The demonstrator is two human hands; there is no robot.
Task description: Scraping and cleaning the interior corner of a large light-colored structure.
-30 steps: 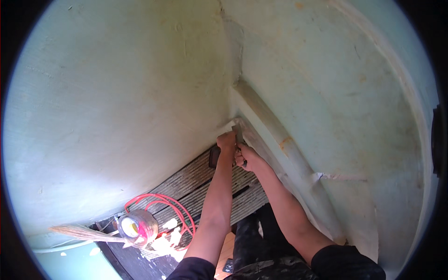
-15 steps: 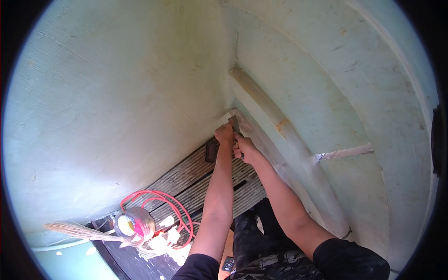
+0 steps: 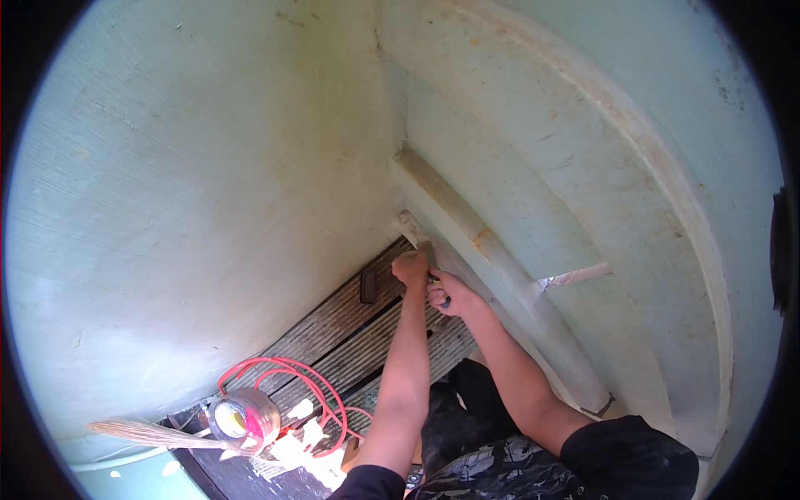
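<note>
Both hands are pushed into the corner where the pale green wall [image 3: 208,208] meets the slatted floor [image 3: 333,333]. The left hand [image 3: 411,268] is fisted round a strip of tape [image 3: 410,227], pressing it along the seam. The right hand [image 3: 447,293] is closed on a small dark tool [image 3: 437,282] (too small to tell which) just beside it.

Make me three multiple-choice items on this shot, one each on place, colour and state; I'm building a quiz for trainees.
1. Where do both hands meet?
A. at the corner where the pale green walls meet the slatted floor
B. over the jar
C. on the person's knee

2. What colour is the coiled cable by the jar?
A. blue
B. red
C. black

3. How is the left hand?
A. open flat
B. out of view
C. closed in a fist

A: the left hand and right hand sit at the wall foot.
B: the cable loops red beside the jar.
C: its fingers are curled shut.
</note>
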